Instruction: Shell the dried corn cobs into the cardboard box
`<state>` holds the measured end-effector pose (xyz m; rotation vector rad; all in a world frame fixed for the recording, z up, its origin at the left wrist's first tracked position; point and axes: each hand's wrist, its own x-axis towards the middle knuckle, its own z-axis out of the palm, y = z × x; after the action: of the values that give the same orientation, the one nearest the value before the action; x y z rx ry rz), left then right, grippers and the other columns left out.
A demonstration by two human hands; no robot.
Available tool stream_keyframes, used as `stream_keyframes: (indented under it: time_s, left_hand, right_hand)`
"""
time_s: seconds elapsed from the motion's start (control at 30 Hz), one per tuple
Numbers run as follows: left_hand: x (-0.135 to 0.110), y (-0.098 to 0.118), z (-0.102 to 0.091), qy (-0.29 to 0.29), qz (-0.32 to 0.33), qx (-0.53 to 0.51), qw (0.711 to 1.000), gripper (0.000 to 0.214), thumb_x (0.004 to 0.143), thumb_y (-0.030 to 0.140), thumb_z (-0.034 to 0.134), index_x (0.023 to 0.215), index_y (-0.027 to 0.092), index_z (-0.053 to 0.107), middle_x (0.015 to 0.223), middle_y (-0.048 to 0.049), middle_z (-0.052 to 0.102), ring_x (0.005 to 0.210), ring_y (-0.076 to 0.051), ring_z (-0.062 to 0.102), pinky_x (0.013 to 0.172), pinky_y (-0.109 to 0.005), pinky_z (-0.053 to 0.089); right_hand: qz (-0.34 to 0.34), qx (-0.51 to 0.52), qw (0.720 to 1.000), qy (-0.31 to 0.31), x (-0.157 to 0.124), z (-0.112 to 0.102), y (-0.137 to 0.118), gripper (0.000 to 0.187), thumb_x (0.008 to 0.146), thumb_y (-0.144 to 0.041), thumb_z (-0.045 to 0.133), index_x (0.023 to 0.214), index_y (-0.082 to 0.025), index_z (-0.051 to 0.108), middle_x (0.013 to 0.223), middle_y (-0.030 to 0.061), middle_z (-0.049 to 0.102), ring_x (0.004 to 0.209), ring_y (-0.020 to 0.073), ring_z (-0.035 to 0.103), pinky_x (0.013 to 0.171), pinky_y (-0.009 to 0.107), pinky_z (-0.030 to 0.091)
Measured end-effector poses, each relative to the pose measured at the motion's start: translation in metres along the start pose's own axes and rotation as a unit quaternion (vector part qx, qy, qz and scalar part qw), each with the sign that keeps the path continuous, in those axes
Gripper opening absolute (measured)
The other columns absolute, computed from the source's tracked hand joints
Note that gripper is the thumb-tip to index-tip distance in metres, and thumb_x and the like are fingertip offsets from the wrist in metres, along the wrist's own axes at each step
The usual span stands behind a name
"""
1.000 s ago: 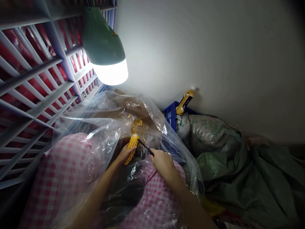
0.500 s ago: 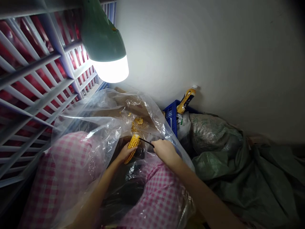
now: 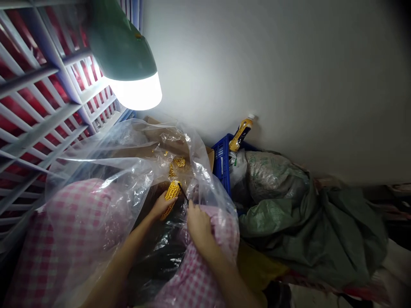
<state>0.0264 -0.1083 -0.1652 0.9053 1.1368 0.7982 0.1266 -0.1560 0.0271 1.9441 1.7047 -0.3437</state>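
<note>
A yellow corn cob [image 3: 171, 193] is gripped in my left hand [image 3: 159, 206], tilted with its upper end to the right. My right hand [image 3: 198, 222] is closed around a thin dark metal tool [image 3: 183, 192], whose tip touches the cob near its upper end. The tool's handle is hidden in my fist. Beneath the cob lies a clear plastic bag [image 3: 135, 175], spread over my legs and a cardboard box [image 3: 167, 141]. Loose corn kernels [image 3: 179, 162] lie in the bag beyond the cob.
A lit green lamp [image 3: 128, 60] hangs at upper left before a white plastic crate [image 3: 58, 115]. To the right stand a blue crate [image 3: 221, 158], a yellow bottle [image 3: 240, 133] and a full sack [image 3: 272, 173]. Dark green cloth [image 3: 337, 235] lies beyond.
My right hand has come lower and nearer my body, turning the tool steeper against the cob's upper end. My left hand still holds the cob. The whole view has shifted slightly right.
</note>
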Motion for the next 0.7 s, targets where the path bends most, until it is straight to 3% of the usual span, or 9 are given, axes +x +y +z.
stream_keyframes:
  time_s: [0.1,0.17,0.27,0.37,0.53,0.7]
  left_hand:
    - [-0.004,0.006,0.002,-0.019,-0.005,-0.053,0.998,0.059,0.062,0.041,0.068,0.109,0.009,0.054,0.103,-0.0136,0.062,0.094,-0.026,0.058,0.079,-0.032,0.044]
    - [-0.007,0.009,0.003,-0.034,-0.016,-0.075,0.996,0.058,0.06,0.04,0.07,0.106,0.009,0.056,0.099,-0.0124,0.063,0.089,-0.024,0.059,0.075,-0.03,0.045]
    - [-0.012,0.012,0.004,-0.05,-0.047,-0.1,0.993,0.054,0.058,0.04,0.071,0.101,0.01,0.057,0.09,-0.0096,0.064,0.08,-0.022,0.061,0.068,-0.028,0.046]
    - [-0.015,0.013,0.004,-0.077,-0.089,-0.124,0.985,0.051,0.063,0.042,0.068,0.104,0.013,0.054,0.078,-0.0052,0.063,0.066,-0.018,0.06,0.058,-0.027,0.046]
    - [-0.016,0.014,0.002,-0.094,-0.134,-0.15,0.975,0.049,0.066,0.044,0.064,0.106,0.017,0.052,0.075,-0.0045,0.06,0.057,-0.015,0.058,0.048,-0.025,0.045]
    - [-0.015,0.012,0.001,-0.1,-0.128,-0.16,0.974,0.046,0.068,0.043,0.062,0.105,0.016,0.052,0.072,-0.0022,0.058,0.056,-0.014,0.056,0.047,-0.023,0.044]
  right_hand:
    - [0.046,0.131,0.989,0.055,-0.011,0.036,-0.023,0.044,0.091,-0.019,0.024,0.132,-0.012,0.036,0.11,0.0159,0.061,0.094,0.0204,0.062,0.076,0.028,0.048]
    - [0.056,0.195,0.977,0.057,-0.01,0.041,-0.032,0.044,0.091,-0.022,0.023,0.132,-0.011,0.037,0.111,0.0153,0.061,0.096,0.0194,0.061,0.078,0.026,0.047]
    - [0.048,0.251,0.966,0.032,-0.006,0.026,-0.027,0.043,0.091,-0.024,0.025,0.128,-0.012,0.042,0.112,0.0134,0.061,0.099,0.0183,0.06,0.08,0.024,0.045]
    - [0.03,0.265,0.964,0.025,-0.007,0.005,-0.003,0.041,0.09,-0.025,0.029,0.126,-0.014,0.047,0.119,0.0103,0.058,0.107,0.0173,0.055,0.087,0.023,0.041]
    - [0.016,0.202,0.979,0.003,-0.013,-0.018,0.035,0.039,0.086,-0.028,0.038,0.121,-0.023,0.053,0.112,0.0063,0.063,0.102,0.0212,0.058,0.085,0.03,0.042]
    - [-0.001,0.138,0.99,0.003,-0.006,-0.036,0.04,0.035,0.084,-0.028,0.041,0.116,-0.027,0.056,0.104,0.006,0.066,0.094,0.0214,0.062,0.076,0.028,0.044]
